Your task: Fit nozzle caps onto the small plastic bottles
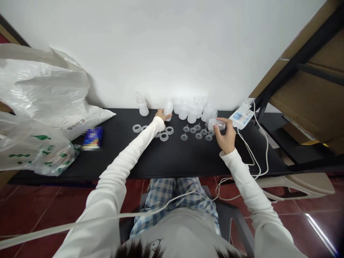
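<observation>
My left hand (162,115) is closed around a small white translucent bottle (168,107) that stands near the back of the black table. In my right hand (227,137) I grip a clear plastic cup-shaped piece (219,124), tilted onto its side above the table's right part. Between the hands stands a cluster of white bottles (191,114). In front of them lie several clear discs with thin stems (199,135). Several translucent rings (164,136) lie around my left wrist, partly hidden by the sleeve. Left of that hand, a bottle with a clear top (143,107) stands upright.
White plastic bags (43,89) and a clear bag with green print (40,150) fill the left side, beside a blue packet (92,137). To the right are a white-and-blue box (242,115), white cables (264,143) and a shelf frame (291,71). A wall borders the table's back.
</observation>
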Tool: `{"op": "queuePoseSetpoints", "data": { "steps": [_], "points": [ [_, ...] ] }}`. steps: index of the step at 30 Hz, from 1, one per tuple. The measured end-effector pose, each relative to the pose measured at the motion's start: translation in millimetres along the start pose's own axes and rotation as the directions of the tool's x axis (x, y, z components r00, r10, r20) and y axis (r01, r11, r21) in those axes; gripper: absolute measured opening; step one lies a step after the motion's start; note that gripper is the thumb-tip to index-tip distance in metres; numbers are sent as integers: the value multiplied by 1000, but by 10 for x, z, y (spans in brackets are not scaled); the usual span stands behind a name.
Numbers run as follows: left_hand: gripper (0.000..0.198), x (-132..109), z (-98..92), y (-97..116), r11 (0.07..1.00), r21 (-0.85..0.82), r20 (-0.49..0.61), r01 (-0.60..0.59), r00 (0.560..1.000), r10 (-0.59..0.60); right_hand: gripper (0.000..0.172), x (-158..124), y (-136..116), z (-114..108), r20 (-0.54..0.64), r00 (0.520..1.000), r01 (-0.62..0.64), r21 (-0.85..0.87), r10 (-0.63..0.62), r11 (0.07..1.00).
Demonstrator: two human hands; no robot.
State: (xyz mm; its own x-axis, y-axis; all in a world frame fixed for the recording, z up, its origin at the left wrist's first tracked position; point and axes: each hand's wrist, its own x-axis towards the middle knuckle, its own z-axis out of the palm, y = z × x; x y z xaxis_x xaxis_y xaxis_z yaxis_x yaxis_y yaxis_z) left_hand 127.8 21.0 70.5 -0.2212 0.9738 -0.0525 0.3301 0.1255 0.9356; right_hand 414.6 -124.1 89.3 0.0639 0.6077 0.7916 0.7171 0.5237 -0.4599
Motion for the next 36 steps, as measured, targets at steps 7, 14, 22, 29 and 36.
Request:
{"op": "queuePoseSetpoints", "data": {
  "steps": [7,14,22,29,36],
  "points": [
    [53,128,175,-36,959,274,-54,-77,994,95,39,80,-36,232,183,907,-422,392,380,818],
    [49,61,132,-32,954,295,-64,-55,995,77,42,162,-223,489,310,873,-484,464,375,742],
    [25,-1049,-51,133,883,-273,247,-381,860,447,45,150,-501,627,244,871,-491,418,426,764],
    [29,-1411,78,175,818,-425,170,-387,854,492,48,97,-686,794,193,900,-436,389,391,811],
    [20,-1386,114,212,788,-577,126,-216,929,347,42,43,-637,815,143,973,-204,157,182,966]
  ]
}}
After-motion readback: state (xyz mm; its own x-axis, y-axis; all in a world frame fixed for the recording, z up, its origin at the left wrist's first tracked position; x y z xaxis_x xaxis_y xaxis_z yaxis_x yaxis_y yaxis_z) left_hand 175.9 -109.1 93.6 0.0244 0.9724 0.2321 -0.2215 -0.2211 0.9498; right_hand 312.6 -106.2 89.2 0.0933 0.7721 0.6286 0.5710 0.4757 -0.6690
